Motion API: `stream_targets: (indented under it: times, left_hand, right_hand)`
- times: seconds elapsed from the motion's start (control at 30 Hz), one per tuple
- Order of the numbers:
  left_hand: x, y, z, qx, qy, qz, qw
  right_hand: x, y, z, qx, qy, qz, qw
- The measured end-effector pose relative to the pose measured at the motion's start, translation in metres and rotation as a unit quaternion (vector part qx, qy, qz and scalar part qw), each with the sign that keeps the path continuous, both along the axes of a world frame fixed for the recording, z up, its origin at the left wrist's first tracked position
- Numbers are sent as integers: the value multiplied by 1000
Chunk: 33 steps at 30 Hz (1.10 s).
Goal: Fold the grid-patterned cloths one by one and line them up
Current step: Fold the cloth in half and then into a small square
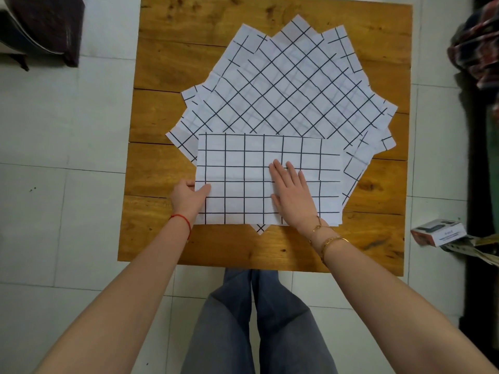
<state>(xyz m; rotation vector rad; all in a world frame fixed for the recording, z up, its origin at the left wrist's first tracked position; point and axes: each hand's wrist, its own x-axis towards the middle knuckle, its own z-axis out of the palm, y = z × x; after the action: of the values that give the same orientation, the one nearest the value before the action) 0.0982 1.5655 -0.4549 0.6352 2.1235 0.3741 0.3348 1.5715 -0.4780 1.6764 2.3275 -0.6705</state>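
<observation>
A white cloth with a black grid, folded into a rectangle (237,168), lies at the near middle of the wooden table (162,63). My left hand (189,197) pinches its left edge, thumb on top and fingers under the cloth. My right hand (291,195) presses flat on its middle with straight fingers. Beneath and beyond it lies a fanned pile of several unfolded grid cloths (283,85), turned at different angles. One corner of the pile (260,228) pokes out under the folded cloth's near edge.
The table stands on a white tiled floor (54,184). A small box (438,232) and papers lie on the floor at the right. Dark fabric items sit at the far left (46,25) and along the right edge (478,47). My legs are below the table's near edge.
</observation>
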Motion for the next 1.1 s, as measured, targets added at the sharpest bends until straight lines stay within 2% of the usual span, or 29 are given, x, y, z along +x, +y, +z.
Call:
stream_targets:
  times: [0.13, 0.3, 0.5, 0.7, 0.83, 0.97, 1.03, 1.1]
  left_hand:
    - [3, 3, 4, -10, 20, -19, 1000]
    - [4, 4, 9, 28, -3, 32, 999]
    - [-4, 4, 34, 72, -112, 69, 989]
    - [-9, 0, 72, 98, -185, -68, 976]
    - [-3, 1, 84, 114, -139, -187, 966]
    - [18, 9, 89, 103, -129, -245, 955]
    - [34, 11, 89, 97, -126, -265, 951]
    - [51, 13, 86, 112, -141, -275, 944]
  right_hand:
    - [0, 0, -1, 0, -3, -2, 1000]
    - [-2, -1, 0, 3, -4, 3, 1000]
    - [-10, -4, 0, -6, 0, 14, 1000]
    - [-28, -5, -3, -7, 1, 36, 999]
    - [-41, -7, -6, -6, -8, 53, 999]
    - [-47, -7, -6, -2, -4, 60, 998]
    - [-44, -5, 0, 4, 35, 42, 998]
    - [-37, -5, 9, 31, 119, -17, 992]
